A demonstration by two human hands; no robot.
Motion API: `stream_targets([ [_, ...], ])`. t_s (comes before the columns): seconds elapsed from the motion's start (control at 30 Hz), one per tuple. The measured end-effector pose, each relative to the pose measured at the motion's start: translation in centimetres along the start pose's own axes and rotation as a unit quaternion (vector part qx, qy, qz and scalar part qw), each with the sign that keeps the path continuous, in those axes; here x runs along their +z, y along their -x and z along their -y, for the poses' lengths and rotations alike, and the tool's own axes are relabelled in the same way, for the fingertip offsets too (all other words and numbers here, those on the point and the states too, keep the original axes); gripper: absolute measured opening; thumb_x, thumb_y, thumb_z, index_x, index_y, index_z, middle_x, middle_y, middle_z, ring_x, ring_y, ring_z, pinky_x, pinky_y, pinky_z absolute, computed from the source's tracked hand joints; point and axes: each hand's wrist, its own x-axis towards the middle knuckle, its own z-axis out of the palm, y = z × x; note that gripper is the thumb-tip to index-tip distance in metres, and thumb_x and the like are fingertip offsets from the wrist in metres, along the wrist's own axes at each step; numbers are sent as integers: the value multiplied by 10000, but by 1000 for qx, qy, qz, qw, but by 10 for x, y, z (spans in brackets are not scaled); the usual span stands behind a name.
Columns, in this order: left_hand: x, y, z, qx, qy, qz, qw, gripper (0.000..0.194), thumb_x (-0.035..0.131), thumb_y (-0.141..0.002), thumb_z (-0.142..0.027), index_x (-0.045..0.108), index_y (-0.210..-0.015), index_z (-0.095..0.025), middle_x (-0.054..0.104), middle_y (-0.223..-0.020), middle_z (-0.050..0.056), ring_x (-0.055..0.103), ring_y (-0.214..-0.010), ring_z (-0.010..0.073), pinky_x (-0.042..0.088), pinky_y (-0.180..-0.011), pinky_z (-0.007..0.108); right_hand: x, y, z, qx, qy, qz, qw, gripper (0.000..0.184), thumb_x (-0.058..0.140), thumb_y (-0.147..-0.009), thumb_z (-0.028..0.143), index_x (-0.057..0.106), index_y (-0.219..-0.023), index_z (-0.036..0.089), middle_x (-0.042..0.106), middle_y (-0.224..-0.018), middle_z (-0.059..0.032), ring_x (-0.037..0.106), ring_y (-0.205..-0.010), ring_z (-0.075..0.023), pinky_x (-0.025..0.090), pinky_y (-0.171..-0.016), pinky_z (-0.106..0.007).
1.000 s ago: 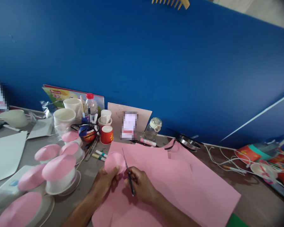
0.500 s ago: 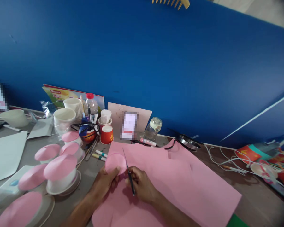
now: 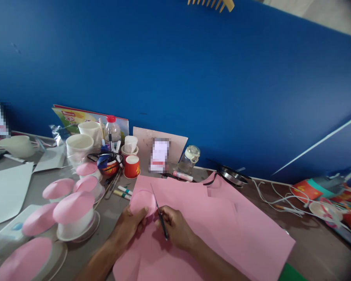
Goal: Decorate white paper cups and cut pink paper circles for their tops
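Observation:
My left hand pinches the lower edge of a round pink paper disc, thumb on top, holding it over the large pink sheets. In my right hand is a pair of scissors, black-handled, with thin blades pointing up and away along the disc's right edge. The scissors show almost edge-on, so I cannot tell how far the blades are apart. Beneath both hands spread overlapping pink paper sheets.
On the left, several upturned white paper cups carry pink discs on top. Behind stand a red cup, a bottle, a phone and a glass jar. White cables lie tangled at the right, below the blue wall.
The disc and scissors have shifted very slightly, with the scissors' handle end moving a little right. Both hands keep their holds. The large sheet's right corner has moved a touch left.

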Motion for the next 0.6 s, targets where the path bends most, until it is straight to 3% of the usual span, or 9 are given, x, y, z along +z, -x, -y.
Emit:
stream_targets([
  [0.17,1,0,-2,-13,5,-11,1000,416,712,-640,-476,478,-481,-170,406,-352,-66,340,-320,56,247,-343,184,-5,-3,-3,-10,-76,-21,997,228,665,-751,331,547,-880,184,409,-553,90,325,-458,-58,282,-449,-189],
  [0.33,0,-1,2,-10,-22,13,1000,430,720,-640,-483,490,-471,-162,412,-355,-59,347,-329,49,250,-352,177,-9,-7,-1,-57,-182,-52,980,480,783,-656,404,513,-1002,211,541,-735,30,493,-626,-103,380,-564,-213],
  [0.6,0,-5,8,-17,-58,70,996,432,738,-582,-521,489,-522,-172,442,-360,-52,356,-312,57,244,-340,189,-11,-13,2,-56,-205,-122,970,502,807,-586,351,529,-981,213,547,-746,22,492,-626,-109,389,-550,-212],
])
